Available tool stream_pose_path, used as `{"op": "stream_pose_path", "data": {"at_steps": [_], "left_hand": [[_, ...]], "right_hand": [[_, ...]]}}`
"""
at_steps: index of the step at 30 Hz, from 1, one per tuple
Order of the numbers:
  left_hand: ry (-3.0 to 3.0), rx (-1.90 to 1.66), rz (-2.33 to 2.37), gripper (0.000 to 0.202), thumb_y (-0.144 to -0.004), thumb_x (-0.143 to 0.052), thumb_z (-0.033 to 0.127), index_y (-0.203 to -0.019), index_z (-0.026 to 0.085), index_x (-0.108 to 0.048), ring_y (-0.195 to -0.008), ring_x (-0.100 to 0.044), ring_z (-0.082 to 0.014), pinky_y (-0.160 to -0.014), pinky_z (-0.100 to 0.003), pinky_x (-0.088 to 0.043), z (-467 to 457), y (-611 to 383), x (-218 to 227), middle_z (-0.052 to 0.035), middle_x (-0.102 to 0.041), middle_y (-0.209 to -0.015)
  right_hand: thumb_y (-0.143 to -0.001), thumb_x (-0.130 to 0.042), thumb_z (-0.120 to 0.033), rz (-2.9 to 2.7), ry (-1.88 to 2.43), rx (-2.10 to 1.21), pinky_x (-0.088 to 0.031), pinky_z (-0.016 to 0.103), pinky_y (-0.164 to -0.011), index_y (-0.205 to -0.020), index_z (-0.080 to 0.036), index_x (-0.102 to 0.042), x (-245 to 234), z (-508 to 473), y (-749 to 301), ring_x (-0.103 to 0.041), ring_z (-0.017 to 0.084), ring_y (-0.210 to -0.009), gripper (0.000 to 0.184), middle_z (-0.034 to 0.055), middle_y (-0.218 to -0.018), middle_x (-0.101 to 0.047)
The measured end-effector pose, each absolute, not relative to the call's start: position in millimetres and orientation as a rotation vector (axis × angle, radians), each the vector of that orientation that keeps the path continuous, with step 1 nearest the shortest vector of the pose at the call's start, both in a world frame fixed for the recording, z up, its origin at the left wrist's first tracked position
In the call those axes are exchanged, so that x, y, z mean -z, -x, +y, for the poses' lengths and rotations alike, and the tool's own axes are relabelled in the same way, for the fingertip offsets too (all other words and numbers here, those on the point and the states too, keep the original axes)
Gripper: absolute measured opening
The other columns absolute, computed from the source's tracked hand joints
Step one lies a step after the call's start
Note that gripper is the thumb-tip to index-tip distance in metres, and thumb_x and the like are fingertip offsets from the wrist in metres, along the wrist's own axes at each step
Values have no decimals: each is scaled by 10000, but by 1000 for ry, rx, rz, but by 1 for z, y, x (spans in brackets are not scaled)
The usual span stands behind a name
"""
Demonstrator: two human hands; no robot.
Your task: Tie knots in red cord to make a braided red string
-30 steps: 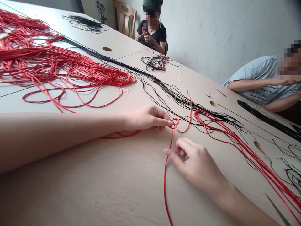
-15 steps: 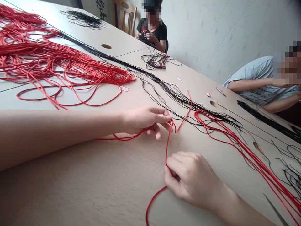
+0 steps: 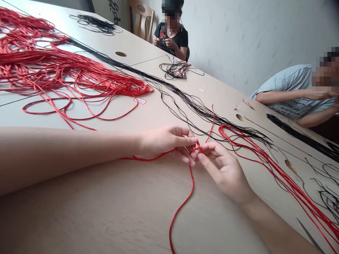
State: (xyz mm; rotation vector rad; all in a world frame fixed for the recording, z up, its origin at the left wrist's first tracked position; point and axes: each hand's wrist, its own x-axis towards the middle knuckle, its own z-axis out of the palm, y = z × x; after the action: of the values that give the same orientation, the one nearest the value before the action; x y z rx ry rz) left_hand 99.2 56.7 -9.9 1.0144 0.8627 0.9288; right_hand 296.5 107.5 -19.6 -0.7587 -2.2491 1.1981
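Observation:
My left hand (image 3: 165, 143) lies on the wooden table (image 3: 127, 204) and pinches a small knot in a red cord (image 3: 182, 204) between thumb and forefinger. My right hand (image 3: 225, 171) has come up against it, its fingertips meeting the same knot from the right. One end of the cord trails down toward me, another runs left under my left hand, and a short end (image 3: 212, 123) sticks up beyond the knot.
A big heap of red cords (image 3: 66, 76) covers the far left. Black cords (image 3: 190, 102) run diagonally across the table, and red strands (image 3: 278, 173) lie on the right. Two other people sit at the far edge and on the right. Cable holes (image 3: 240, 117) dot the tabletop.
My right hand drew the cord down toward me, let the slack go and moved back up to the knot. My left hand kept its pinch and barely shifted.

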Motion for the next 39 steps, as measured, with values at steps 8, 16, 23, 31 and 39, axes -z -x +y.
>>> {"op": "stream_pose_path", "data": {"at_steps": [8, 16, 23, 31, 39], "left_hand": [[-1247, -668, 911, 206, -859, -508, 331, -788, 139, -531, -555, -617, -108, -578, -256, -519, 51, -104, 7, -29, -646, -709], [-1453, -589, 958, 157, -848, -500, 260, -736, 154, -533, -561, -613, -104, -547, -197, -480, 45, -107, 8, -11, -627, -625], [-1495, -606, 896, 145, -795, -550, 226, -673, 147, -562, -529, -558, -85, -516, -178, -449, 44, -107, 11, 3, -604, -575], [-1205, -890, 1078, 194, -800, -560, 304, -736, 125, -597, -472, -519, -71, -409, -171, -376, 52, -105, 5, -4, -605, -602], [-1187, -968, 1069, 181, -780, -574, 277, -704, 116, -603, -442, -455, -58, -424, -182, -359, 53, -106, 7, 5, -571, -546]], "right_hand": [[-834, -567, -207, -2171, 738, -938, -467, 203, -572, -833, -176, -604, 15, 110, -302, -536, 100, -651, 48, 10, -739, -577], [-822, -570, -157, -2161, 673, -757, -428, 231, -555, -861, -186, -615, 14, 101, -302, -504, 101, -642, 66, 9, -742, -562], [-842, -547, -235, -2052, 785, -689, -385, 259, -521, -827, -183, -606, 15, 105, -299, -464, 115, -601, 80, 11, -685, -519], [-801, -595, -223, -2256, 627, -238, -414, 304, -703, -739, -178, -501, 15, 108, -299, -480, 150, -734, 121, 31, -750, -494], [-898, -417, -189, -2674, 573, -382, -398, 278, -660, -845, -162, -570, 33, 86, -289, -512, 163, -749, 164, 54, -784, -584]]}}
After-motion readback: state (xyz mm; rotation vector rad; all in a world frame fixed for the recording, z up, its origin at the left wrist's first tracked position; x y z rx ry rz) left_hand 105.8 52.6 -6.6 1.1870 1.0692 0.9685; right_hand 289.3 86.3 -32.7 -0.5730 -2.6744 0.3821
